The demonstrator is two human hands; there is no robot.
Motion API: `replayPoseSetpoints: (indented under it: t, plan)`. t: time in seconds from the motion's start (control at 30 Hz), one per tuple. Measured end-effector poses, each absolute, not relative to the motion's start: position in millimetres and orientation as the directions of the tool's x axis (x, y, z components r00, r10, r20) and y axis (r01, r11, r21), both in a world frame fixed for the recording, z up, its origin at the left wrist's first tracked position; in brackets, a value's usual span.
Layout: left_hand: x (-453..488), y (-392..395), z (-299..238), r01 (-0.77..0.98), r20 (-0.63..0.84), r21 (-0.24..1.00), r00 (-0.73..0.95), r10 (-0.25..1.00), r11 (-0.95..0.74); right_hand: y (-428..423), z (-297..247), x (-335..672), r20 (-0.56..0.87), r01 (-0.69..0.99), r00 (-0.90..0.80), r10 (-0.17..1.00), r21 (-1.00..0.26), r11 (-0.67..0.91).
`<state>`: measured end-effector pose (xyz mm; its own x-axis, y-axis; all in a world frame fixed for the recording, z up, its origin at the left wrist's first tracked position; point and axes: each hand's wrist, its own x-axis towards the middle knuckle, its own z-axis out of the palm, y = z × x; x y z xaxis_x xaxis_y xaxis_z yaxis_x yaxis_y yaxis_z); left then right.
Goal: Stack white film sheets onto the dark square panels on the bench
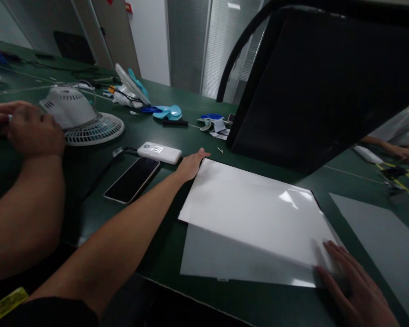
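Note:
A glossy white sheet [248, 209] lies on the dark green table [163, 254], slightly askew over a greyer sheet [225, 261] beneath it. My left hand [191, 164] reaches forward and lies flat at the white sheet's far left corner, fingers stretched out and open. My right hand [356, 290] rests flat on the near right corner of the sheets, fingers spread, holding nothing.
A large black panel [320, 81] leans over the table behind the sheets. Another grey sheet [381, 245] lies at the right. A phone [132, 179] and a white power bank [159, 152] are left of my arm. A co-worker's hands [27, 127] are at a white fan grille [85, 122]. Another person's arm [395, 147] is at the far right.

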<state>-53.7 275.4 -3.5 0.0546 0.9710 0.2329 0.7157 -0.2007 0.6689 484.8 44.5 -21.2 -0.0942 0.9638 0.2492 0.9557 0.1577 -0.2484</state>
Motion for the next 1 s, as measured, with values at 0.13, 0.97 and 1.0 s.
replayPoseSetpoints:
  t: [0.13,0.97,1.0]
  plan:
    - [-55,275,-2,0.696,0.237,0.677,0.101,0.966,-0.239,42,-21,485,0.276,0.957,-0.084,0.958,-0.247,0.155]
    - [-54,277,-4,0.779,0.228,0.589,0.093,0.969,-0.213,45,-38,492,0.235,0.938,-0.255,0.938,-0.177,0.299]
    - [-54,277,-3,0.782,0.225,0.586,0.092,0.970,-0.211,46,-38,492,0.229,0.936,-0.266,0.936,-0.170,0.308]
